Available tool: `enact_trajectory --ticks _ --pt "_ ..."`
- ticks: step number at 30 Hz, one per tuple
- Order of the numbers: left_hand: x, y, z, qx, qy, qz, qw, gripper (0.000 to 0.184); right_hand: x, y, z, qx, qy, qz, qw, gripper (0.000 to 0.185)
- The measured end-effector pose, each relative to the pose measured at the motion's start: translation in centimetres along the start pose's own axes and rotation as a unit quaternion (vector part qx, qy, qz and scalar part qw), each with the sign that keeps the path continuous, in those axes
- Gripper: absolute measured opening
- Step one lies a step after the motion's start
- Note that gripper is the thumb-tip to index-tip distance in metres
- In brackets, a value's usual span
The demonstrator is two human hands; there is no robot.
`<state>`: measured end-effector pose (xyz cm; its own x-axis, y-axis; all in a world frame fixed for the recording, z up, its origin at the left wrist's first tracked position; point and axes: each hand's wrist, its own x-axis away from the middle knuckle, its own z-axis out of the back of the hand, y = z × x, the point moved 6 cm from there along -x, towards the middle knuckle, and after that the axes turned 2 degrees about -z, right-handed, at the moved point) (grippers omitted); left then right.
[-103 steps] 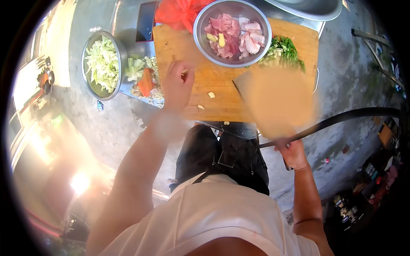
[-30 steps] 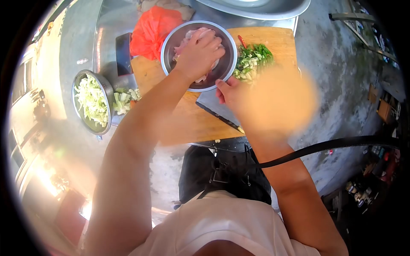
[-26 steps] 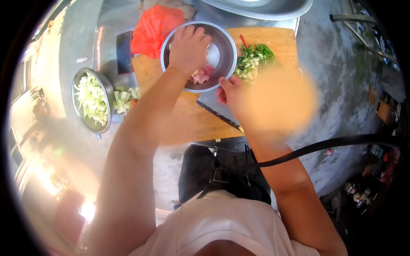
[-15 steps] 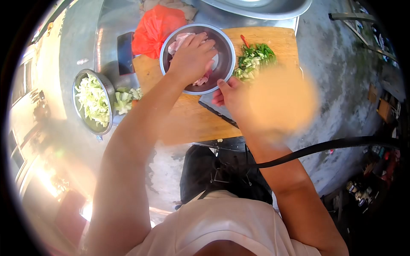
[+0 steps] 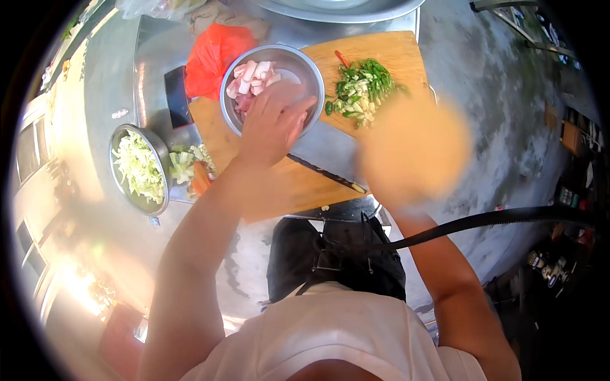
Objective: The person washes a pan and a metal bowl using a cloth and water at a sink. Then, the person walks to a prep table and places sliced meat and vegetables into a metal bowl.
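Note:
My left hand [image 5: 274, 124] is over the near side of a metal bowl [image 5: 316, 73], its fingers spread and partly blurred. Nothing shows in its grip. Pieces of raw pink and white meat [image 5: 254, 77] lie in the bowl beyond the fingers. A blurred orange disc covers my right hand, leaving only the wrist [image 5: 389, 202] and forearm in sight. Between the hands, a wide knife blade [image 5: 330, 147] with a dark edge lies flat on the wooden cutting board [image 5: 273, 190]. Chopped green and white vegetables [image 5: 362, 89] are heaped on the board's right side, with a red chili [image 5: 342, 58] behind them.
Left of the board stands a bowl [image 5: 166, 171] of shredded pale cabbage, beside cabbage pieces and an orange piece [image 5: 200, 181]. A red plastic bag [image 5: 216, 57] and a dark phone-like slab [image 5: 178, 95] lie behind. A large metal basin [image 5: 356, 14] is at the back.
My left hand has lifted off the meat and drawn toward me, uncovering the pieces. My right hand has left the bowl's rim and gone behind the orange blur. More of the blade shows.

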<state>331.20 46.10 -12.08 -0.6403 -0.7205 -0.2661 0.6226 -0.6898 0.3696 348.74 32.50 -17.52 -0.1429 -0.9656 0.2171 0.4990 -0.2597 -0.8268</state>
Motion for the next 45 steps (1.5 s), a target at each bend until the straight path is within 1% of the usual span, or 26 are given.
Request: enact_trajectory --ticks 1,3,5,7,8,10,11,14,15,16,18,20,21,22,24,28,30,32,34,36,38,40,41,42,44,45 --pt "0.5 1.5 -0.3 0.043 0.008 -0.030 0.999 0.032 0.9 1.6 1.2 0.001 0.001 -0.002 1.000 0.036" --pt "2.2 5.8 -2.1 0.146 -0.032 -0.078 0.986 0.036 2.9 4.9 2.8 0.229 -0.052 -0.043 0.971 0.042" --pt "1.5 9.0 -4.2 0.199 -0.077 -0.105 0.971 0.038 3.2 5.9 3.1 0.224 -0.039 -0.026 0.974 0.040" --pt "0.2 9.2 -5.8 0.217 -0.072 -0.016 0.973 0.038 3.0 7.5 2.7 0.204 -0.083 -0.031 0.975 0.026" --pt "-0.9 9.6 -6.8 0.215 -0.076 -0.020 0.973 0.038 3.2 8.2 2.7 0.200 -0.079 -0.032 0.976 0.026" --pt "-3.2 7.8 -8.3 0.214 -0.030 0.108 0.970 0.040 4.3 9.5 2.0 0.118 -0.150 -0.076 0.979 0.017" --pt "-4.1 7.4 -9.5 0.216 -0.033 0.103 0.970 0.040 4.5 6.4 3.6 0.215 -0.096 0.024 0.972 0.010" --pt "-6.3 6.0 -11.7 0.120 0.034 0.107 0.986 0.042 5.9 5.9 4.7 0.269 -0.080 -0.048 0.959 0.016" --pt "-6.9 5.8 -13.0 0.081 0.020 0.117 0.990 0.042 7.1 1.7 5.5 0.348 0.058 0.102 0.930 0.031" --pt "-6.8 4.6 -13.6 0.030 0.004 0.135 0.990 0.043 7.2 1.8 4.4 0.347 0.059 0.102 0.930 0.031" --pt "-5.5 4.1 -15.1 0.010 0.014 0.132 0.991 0.045 9.5 4.8 0.5 0.317 -0.097 0.071 0.941 0.057" --pt "-5.3 4.2 -14.7 -0.010 0.018 0.089 0.996 0.046 9.6 5.7 -0.9 0.304 -0.082 0.049 0.948 0.057" --pt "-4.9 4.4 -14.5 -0.009 0.015 0.075 0.997 0.046 10.3 6.4 -1.5 0.238 -0.083 -0.004 0.968 0.049" --pt "-4.4 4.6 -14.4 -0.010 0.015 0.074 0.997 0.046 10.3 6.0 -1.2 0.256 -0.078 0.003 0.963 0.049" --pt "-4.9 4.1 -14.4 0.037 -0.002 0.093 0.995 0.045 12.2 7.5 0.1 0.164 -0.043 -0.088 0.982 0.046" --pt "-5.4 4.8 -14.0 0.050 0.021 0.091 0.994 0.045 16.7 9.7 -1.1 0.162 -0.063 -0.171 0.970 0.044" --pt "-5.9 5.8 -14.9 0.035 0.006 0.041 0.999 0.044 17.8 11.9 -2.5 0.009 -0.103 -0.347 0.932 0.044" --pt "-5.7 6.1 -15.1 0.071 -0.001 0.029 0.997 0.044 17.4 12.2 -1.9 0.016 -0.072 -0.323 0.943 0.036" --pt "-5.2 6.4 -15.0 0.104 -0.011 0.018 0.994 0.044 17.3 13.3 -1.7 -0.019 -0.197 -0.257 0.946 0.031" --pt "-4.8 6.7 -14.1 0.120 -0.023 0.023 0.992 0.043 18.1 13.8 0.6 -0.109 -0.194 -0.269 0.937 0.027" --pt "-3.9 6.5 -13.2 0.117 -0.007 0.037 0.992 0.044 18.6 13.2 4.1 -0.111 -0.129 -0.180 0.969 0.023" --pt "-2.8 6.4 -12.7 0.115 0.012 0.053 0.992 0.045 18.8 13.4 6.5 -0.193 -0.045 -0.269 0.943 0.014" --pt "-2.0 6.3 -12.7 0.093 0.018 0.071 0.993 0.047 18.1 13.4 7.5 -0.300 -0.037 -0.290 0.908 0.010" --pt "-1.5 6.1 -13.0 0.071 0.026 0.090 0.993 0.050 17.6 16.0 7.8 -0.173 -0.026 -0.157 0.972 0.015" --pt "-1.3 6.0 -13.7 0.065 0.040 0.112 0.991 0.051 12.9 15.5 9.9 -0.181 0.098 -0.180 0.962 0.018" --pt "-1.3 5.8 -13.9 0.058 0.052 0.131 0.988 0.053 11.2 16.9 9.6 -0.236 0.102 -0.210 0.943 0.018"
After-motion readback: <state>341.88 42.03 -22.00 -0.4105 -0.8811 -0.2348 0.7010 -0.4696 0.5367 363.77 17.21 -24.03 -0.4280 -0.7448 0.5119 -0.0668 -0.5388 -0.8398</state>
